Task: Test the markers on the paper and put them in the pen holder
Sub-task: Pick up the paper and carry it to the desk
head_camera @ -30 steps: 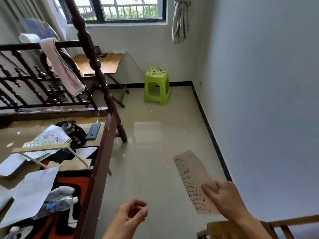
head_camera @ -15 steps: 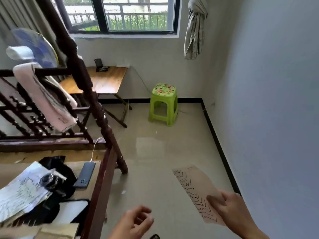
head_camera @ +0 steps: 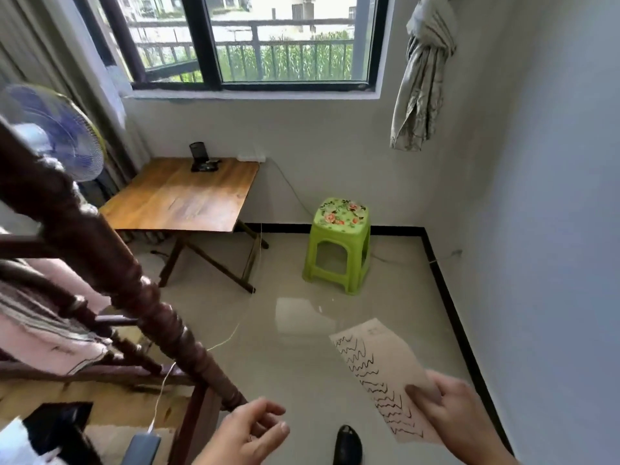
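My right hand (head_camera: 456,417) pinches the near end of a strip of paper (head_camera: 375,364) covered with several black squiggle lines, held out over the floor at the lower right. My left hand (head_camera: 248,434) hangs at the bottom centre with loosely curled fingers and holds nothing. A dark pen holder (head_camera: 198,152) stands at the back of a wooden folding table (head_camera: 181,196) under the window. No markers are in view.
A green plastic stool (head_camera: 339,243) stands on the tiled floor beside the table. A dark turned bed post (head_camera: 100,263) and bed frame fill the left. A fan (head_camera: 57,132) is at far left, a black shoe (head_camera: 347,446) at the bottom, a white wall on the right.
The view has tilted up and moved forward: the cluttered bed surface has dropped out of sight and the table and window came closer. My right hand still holds the paper.
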Motion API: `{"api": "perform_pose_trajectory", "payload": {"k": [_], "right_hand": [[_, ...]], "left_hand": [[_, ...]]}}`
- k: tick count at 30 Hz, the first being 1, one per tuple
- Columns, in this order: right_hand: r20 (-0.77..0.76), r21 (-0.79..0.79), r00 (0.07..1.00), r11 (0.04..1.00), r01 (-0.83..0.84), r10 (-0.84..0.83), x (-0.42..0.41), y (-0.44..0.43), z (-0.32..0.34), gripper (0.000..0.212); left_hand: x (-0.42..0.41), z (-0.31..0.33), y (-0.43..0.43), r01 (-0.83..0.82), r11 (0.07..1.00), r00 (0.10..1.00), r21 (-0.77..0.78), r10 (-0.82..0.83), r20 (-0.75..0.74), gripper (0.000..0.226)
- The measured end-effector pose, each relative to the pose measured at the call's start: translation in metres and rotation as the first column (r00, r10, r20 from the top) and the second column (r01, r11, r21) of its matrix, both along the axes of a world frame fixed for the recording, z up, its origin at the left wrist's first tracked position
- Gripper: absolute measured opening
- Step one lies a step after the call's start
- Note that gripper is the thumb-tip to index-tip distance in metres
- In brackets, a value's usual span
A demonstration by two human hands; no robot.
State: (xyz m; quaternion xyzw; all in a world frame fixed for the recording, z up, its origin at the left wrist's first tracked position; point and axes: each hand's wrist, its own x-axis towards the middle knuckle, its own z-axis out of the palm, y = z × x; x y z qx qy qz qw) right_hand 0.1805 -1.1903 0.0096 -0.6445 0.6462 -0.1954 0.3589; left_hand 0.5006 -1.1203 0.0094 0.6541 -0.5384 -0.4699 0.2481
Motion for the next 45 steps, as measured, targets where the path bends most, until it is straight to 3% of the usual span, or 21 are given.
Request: {"api": "perform_pose_trajectory", "payload": {"k": [5, 7, 9, 12, 14, 19, 22, 25, 29, 36, 41, 45], "right_hand": [[0.009, -0.056, 0.998, 0.996, -0.069, 0.069, 0.029, -0.148, 0.009, 0.025], [-0.013, -0.084, 0.991, 0.988, -0.130, 0.130, 0.044, -0.202, 0.014, 0.036], [0.000, -0.105, 0.984, 0.978, -0.179, 0.180, 0.063, -0.248, 0.021, 0.045], [0.057, -0.111, 0.974, 0.971, -0.212, 0.219, 0.086, -0.309, 0.020, 0.040], [0.037, -0.104, 0.972, 0.969, -0.226, 0.231, 0.094, -0.351, 0.006, 0.034], [-0.028, -0.125, 0.977, 0.969, -0.212, 0.210, 0.126, -0.458, -0.007, 0.033], [-0.032, -0.153, 0.982, 0.970, -0.187, 0.184, 0.152, -0.521, 0.006, 0.038], [-0.043, -0.148, 0.979, 0.968, -0.204, 0.200, 0.180, -0.580, 0.012, 0.035], [-0.052, -0.099, 0.960, 0.955, -0.278, 0.275, 0.218, -0.643, 0.007, 0.041], [-0.057, -0.051, 0.900, 0.899, -0.435, 0.432, 0.302, -0.786, -0.007, 0.026], [-0.022, -0.037, 0.841, 0.840, -0.541, 0.541, 0.381, -0.874, 0.001, 0.026], [-0.005, 0.020, 0.739, 0.739, -0.673, 0.673, 0.447, -0.915, 0.007, 0.033]], "left_hand": [[0.011, 0.018, -0.117, -0.082, 0.996, 0.994, -0.029, 0.080, -0.068, 0.042], [0.023, 0.017, -0.150, -0.164, 0.986, 0.984, -0.040, 0.161, -0.079, 0.037], [0.034, 0.014, -0.177, -0.246, 0.969, 0.965, -0.013, 0.244, -0.100, 0.032], [0.046, 0.002, -0.222, -0.282, 0.956, 0.946, 0.084, 0.292, -0.142, 0.041], [0.059, -0.012, -0.262, -0.279, 0.951, 0.946, 0.137, 0.296, -0.133, 0.052], [0.101, -0.007, -0.387, -0.270, 0.960, 0.955, 0.074, 0.276, -0.110, 0.032], [0.125, 0.010, -0.463, -0.287, 0.958, 0.954, 0.012, 0.287, -0.086, 0.032], [0.138, 0.022, -0.527, -0.201, 0.980, 0.977, -0.012, 0.199, -0.083, 0.031], [0.165, 0.029, -0.583, -0.186, 0.982, 0.978, 0.028, 0.188, -0.090, 0.037], [0.239, 0.015, -0.657, -0.484, 0.870, 0.873, 0.097, 0.487, -0.006, 0.034], [0.266, 0.021, -0.711, -0.575, 0.799, 0.800, 0.177, 0.594, -0.087, 0.047], [0.289, 0.013, -0.713, -0.743, 0.627, 0.618, 0.237, 0.777, -0.118, 0.069]]}}
